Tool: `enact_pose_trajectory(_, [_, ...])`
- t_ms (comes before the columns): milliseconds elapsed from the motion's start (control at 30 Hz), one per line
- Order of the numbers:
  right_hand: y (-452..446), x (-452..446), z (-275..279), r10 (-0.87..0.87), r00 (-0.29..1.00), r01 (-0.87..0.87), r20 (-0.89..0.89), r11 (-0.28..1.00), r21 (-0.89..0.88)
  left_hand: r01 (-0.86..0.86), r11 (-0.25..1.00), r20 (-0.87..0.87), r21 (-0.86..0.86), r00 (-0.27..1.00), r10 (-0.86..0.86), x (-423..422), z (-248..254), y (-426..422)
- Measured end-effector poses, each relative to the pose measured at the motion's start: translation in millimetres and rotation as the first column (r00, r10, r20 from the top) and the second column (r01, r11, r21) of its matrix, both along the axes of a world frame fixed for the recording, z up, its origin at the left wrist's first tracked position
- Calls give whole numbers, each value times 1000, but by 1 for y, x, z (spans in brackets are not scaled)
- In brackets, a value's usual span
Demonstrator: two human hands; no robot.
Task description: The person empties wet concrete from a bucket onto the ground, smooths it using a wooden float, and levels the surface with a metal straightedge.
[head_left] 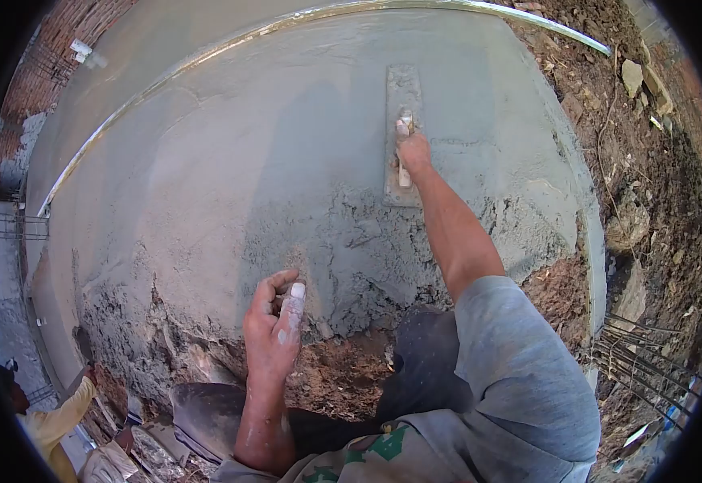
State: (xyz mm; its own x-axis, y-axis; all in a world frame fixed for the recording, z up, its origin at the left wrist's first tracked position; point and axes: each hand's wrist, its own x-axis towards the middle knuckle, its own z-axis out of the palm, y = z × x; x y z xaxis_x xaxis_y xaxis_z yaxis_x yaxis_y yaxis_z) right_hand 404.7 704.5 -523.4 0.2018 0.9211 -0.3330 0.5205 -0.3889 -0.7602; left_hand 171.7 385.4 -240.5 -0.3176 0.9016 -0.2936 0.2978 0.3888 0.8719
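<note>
- Wet grey concrete (206, 161) fills most of view, smooth up top, rough & torn twd the near edge.
- Long pale strip (310, 14) runs across far side, looks bent thru the lens; brick wall (53, 64) upper L.
- Brown soil w/ stones (648, 201) along R side; bundle of rebar (636, 354) pokes out lower R.
- Pale sack-like bundle (108, 464) lower L; contents, if any, can't tell.
- R hand (413, 151): closed round handle (405, 177) of a long rect. float (403, 84). Float lies on the concrete, R of ctr, long side pointing away from body.
- R arm reaches fwd, near straight, grey sleeve (528, 362) to abt the elbow.
- L hand (274, 318): raised in front of body, fingers part-curled, thumb up, narrow gap btwn thumb & index; pale smears on thumb.
- Dark-trousered knees (423, 354) bent at the near edge, by bare earth (343, 370).
- Other person, yellow sleeve (73, 406), far lower L, arm out twd the slab edge.
</note>
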Motion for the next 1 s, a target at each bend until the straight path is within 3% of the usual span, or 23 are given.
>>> enact_pose_trajectory(67, [-6,51,-19,-93,995,90,21,991,103,-11,1000,34,-17,999,12,7,-3,5])
enact_pose_trajectory(133, [-22,92,-1,-202,976,209,-80,973,101,-24,1000,11,-8,1000,24,10,-8,8])
enact_pose_trajectory(200, [-56,125,59,-281,922,283,-266,959,-33,-49,998,42,-49,998,51,17,-7,10])
enact_pose_trajectory(467, [-117,265,62,-498,754,522,-428,850,-70,68,998,-5,5,998,-68,28,-32,13])
enact_pose_trajectory(567, [-149,314,45,-479,823,503,-305,864,0,99,995,-25,-6,995,-99,34,-31,19])
enact_pose_trajectory(633, [-169,373,-14,-487,869,452,90,854,256,109,993,-46,43,993,-107,36,-35,20])
enact_pose_trajectory(700, [-192,389,-2,-637,765,644,-95,759,98,75,996,-72,-50,994,-78,36,-32,20])
enact_pose_trajectory(767, [-205,363,57,-705,690,720,-164,691,63,59,995,-115,-76,991,-67,34,-35,22])
enact_pose_trajectory(833, [-211,367,76,-640,674,721,-369,679,138,66,997,-184,-46,980,-73,28,-46,21])
enact_pose_trajectory(867, [-216,399,57,-603,675,694,-425,714,89,102,992,-204,-73,972,-115,23,-51,22])
enact_pose_trajectory(900, [-218,436,23,-525,837,531,-154,711,462,118,988,-198,-96,971,-135,23,-53,23])
enact_pose_trajectory(967, [-211,478,15,-633,763,644,-131,761,77,126,986,-285,-113,946,-154,21,-36,24])
enact_pose_trajectory(1000, [-198,496,7,-547,837,548,-30,835,47,141,982,-360,-127,916,-179,19,-26,25])
